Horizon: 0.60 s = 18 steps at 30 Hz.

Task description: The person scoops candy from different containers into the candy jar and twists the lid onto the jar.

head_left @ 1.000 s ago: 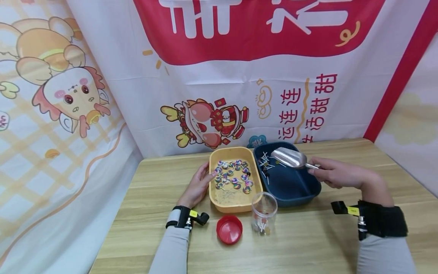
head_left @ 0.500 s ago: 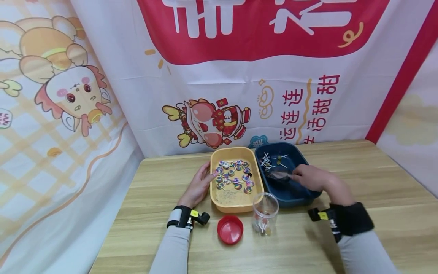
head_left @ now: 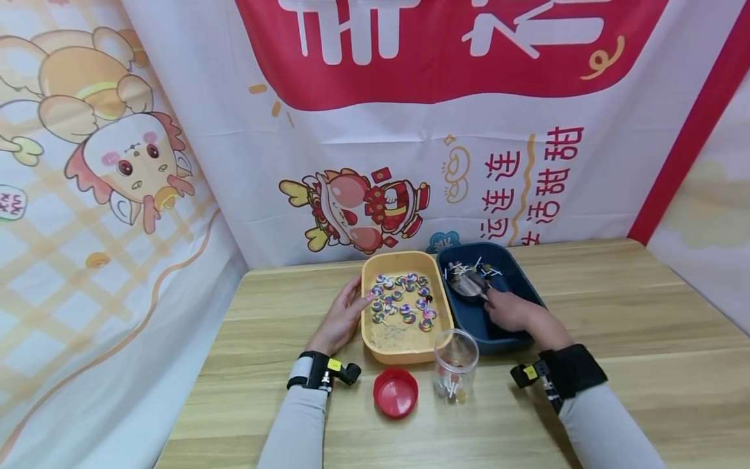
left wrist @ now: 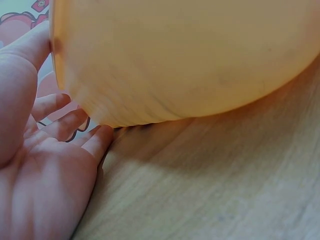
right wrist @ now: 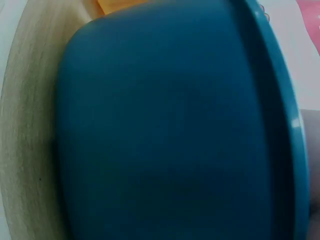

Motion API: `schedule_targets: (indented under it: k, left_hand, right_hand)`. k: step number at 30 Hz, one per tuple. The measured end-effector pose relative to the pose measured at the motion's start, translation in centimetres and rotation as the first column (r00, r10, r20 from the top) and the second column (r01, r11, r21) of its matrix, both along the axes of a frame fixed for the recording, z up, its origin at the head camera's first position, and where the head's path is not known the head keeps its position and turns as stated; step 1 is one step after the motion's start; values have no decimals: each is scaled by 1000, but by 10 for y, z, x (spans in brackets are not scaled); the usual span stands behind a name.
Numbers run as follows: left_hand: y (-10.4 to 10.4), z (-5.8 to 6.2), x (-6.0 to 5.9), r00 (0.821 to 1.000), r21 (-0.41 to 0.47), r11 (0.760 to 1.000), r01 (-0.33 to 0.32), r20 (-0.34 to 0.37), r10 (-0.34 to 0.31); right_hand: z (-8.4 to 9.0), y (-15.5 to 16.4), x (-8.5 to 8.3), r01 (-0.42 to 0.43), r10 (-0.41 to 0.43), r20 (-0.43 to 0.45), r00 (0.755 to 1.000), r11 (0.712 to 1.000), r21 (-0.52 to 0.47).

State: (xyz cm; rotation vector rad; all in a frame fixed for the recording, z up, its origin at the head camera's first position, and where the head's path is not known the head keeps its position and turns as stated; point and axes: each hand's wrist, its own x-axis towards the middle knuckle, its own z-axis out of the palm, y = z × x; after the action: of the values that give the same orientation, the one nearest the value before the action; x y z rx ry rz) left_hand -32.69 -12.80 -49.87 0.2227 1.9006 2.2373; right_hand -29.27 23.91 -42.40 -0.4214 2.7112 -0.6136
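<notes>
My right hand [head_left: 508, 310] is inside the blue tray [head_left: 527, 286] and grips the handle of a metal scoop [head_left: 467, 285], whose bowl lies low among several white-stick lollipops [head_left: 464, 268] at the tray's far end. My left hand [head_left: 346, 311] rests with straight fingers against the left wall of the yellow tray [head_left: 387, 348], which holds several swirled lollipops [head_left: 400, 301]. In the left wrist view the fingers [left wrist: 60, 125] touch the yellow tray's [left wrist: 190, 55] outer wall. The right wrist view shows only the blue tray's [right wrist: 165, 135] outer wall.
A clear jar [head_left: 455, 365] with a few lollipops inside stands in front of the trays, its red lid [head_left: 395, 393] lying beside it on the wooden table [head_left: 615, 286]. Printed banners [head_left: 410, 130] close off the back and both sides.
My right hand has brought the scoop down from above the blue tray into it and pushed it toward the lollipops at the far end. The left hand has stayed put.
</notes>
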Motion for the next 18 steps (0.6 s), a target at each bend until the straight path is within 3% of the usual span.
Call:
schedule_targets:
  k: [6,13,18]
  left_hand:
    - [1,0,1,1000,2,1000,2,-9,-1]
    - [-1,-1,1,1000,12,1000,17,-22,-17]
    - [-2,-1,1,1000,20,1000,15,-18,-14]
  right_hand:
    - [4,12,3,3,1,80,997,999,-52]
    - [14,21,7,49,-15,178,984,981,-186]
    - [24,27,10,54,-5,191,982,967,-248]
